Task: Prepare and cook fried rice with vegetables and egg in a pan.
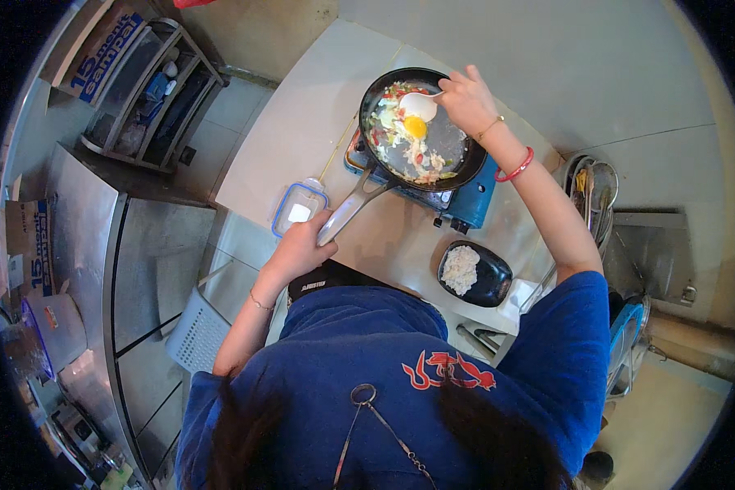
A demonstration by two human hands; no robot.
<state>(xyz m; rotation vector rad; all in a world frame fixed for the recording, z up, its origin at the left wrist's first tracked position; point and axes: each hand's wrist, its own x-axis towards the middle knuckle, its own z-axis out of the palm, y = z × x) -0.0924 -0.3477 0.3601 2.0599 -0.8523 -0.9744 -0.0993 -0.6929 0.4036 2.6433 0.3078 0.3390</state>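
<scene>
My left hand [300, 244] grips the metal handle [355, 205] of a black frying pan [370, 144], which sits over a blue portable gas stove [474, 199]. In my right hand [468, 101] is a white spoon [418, 106], its bowl down in the pan beside a whole egg yolk [415, 127]. Around the yolk lie pale, partly cooked egg and chopped red and green vegetables [419, 162], mostly along the pan's left and lower side. To the right of my body, a black dish [495, 282] holds white rice [460, 271]. A transparent lidded-style container with a blue rim [282, 205] stands near my left hand.
The pale table [269, 165] has its near edge at my waist. A steel counter [86, 233] runs along the left, with a grey perforated plastic basket [197, 331] beside it. Strainers [601, 193] hang at the right. A metal shelf rack [159, 98] stands at upper left.
</scene>
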